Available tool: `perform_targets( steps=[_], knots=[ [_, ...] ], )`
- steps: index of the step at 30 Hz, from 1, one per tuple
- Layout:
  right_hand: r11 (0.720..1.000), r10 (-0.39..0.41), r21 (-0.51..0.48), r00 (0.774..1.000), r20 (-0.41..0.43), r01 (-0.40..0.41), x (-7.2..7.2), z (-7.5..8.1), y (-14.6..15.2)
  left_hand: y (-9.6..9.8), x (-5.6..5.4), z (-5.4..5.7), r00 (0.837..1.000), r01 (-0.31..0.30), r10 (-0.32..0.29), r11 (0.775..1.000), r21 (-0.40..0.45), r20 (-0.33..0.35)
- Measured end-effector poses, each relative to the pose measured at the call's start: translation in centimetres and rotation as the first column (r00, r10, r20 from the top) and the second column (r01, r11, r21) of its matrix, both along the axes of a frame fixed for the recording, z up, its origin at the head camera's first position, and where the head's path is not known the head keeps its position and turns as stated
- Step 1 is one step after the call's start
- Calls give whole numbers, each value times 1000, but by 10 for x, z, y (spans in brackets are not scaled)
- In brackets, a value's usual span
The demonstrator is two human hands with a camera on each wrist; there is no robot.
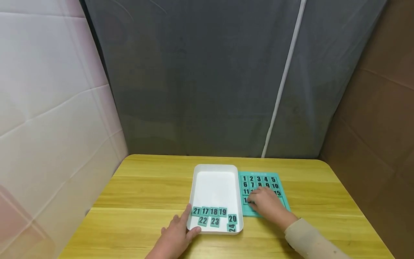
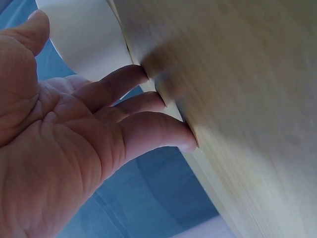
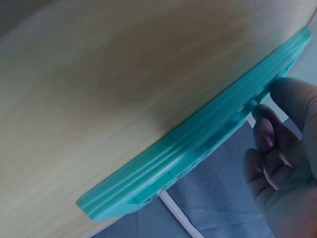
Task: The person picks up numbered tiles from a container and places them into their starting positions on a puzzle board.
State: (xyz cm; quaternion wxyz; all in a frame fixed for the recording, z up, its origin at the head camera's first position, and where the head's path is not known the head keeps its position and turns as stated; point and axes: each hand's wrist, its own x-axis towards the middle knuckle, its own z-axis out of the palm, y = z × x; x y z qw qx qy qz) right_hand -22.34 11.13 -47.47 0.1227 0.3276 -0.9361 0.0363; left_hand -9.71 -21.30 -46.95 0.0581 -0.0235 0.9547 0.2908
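1. Board [image 1: 247, 212]: lower right of centre in the head view, on the table [image 1: 145, 187]. Its upper rows carry numbers from 1 up to 15, some hidden behind fingers.
2. Tray [image 1: 216, 190]: lower centre, just left of the board; whether they touch I cannot tell. Eight loose tiles lie in its near end: 21 [image 1: 196, 211], 17 [image 1: 205, 211], 18 [image 1: 214, 211] and 19 [image 1: 222, 212] in a line, 22 [image 1: 202, 221] and 23 [image 1: 215, 221] below, 20 [image 1: 232, 218] and a sideways 24 [image 1: 231, 227] in the lower right corner.
3. Left hand [image 1: 174, 235]: grasps nothing. Its thumb touches the tray's near rim and its forefinger lies along the left wall; in the left wrist view, other fingertips rest on the table.
4. Right hand [image 1: 270, 205]: over the board's fourth row, thumb and forefinger at the board. Whether they pinch a tile or merely touch one, I cannot tell.
5. Step in hand, as I judge it: seating 16 at the start of the fourth row, where a leading 1 shows.
6. Next move, probably: release there, then pick 17 from the tray without disturbing its neighbours.
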Motion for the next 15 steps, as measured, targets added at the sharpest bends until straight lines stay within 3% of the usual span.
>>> perform_targets(
  steps=[7, 15],
  knots=[
    [997, -62, -51, 998, -13, 61, 1, -5, -5, 0, 0, -1, 1000, 3, -3, 1000, 0, -10],
    [987, -140, -75, 990, 33, 142, -1, -2, -11, 0, 0, -1, 1000, 4, -4, 1000, 5, -12]
  ],
)
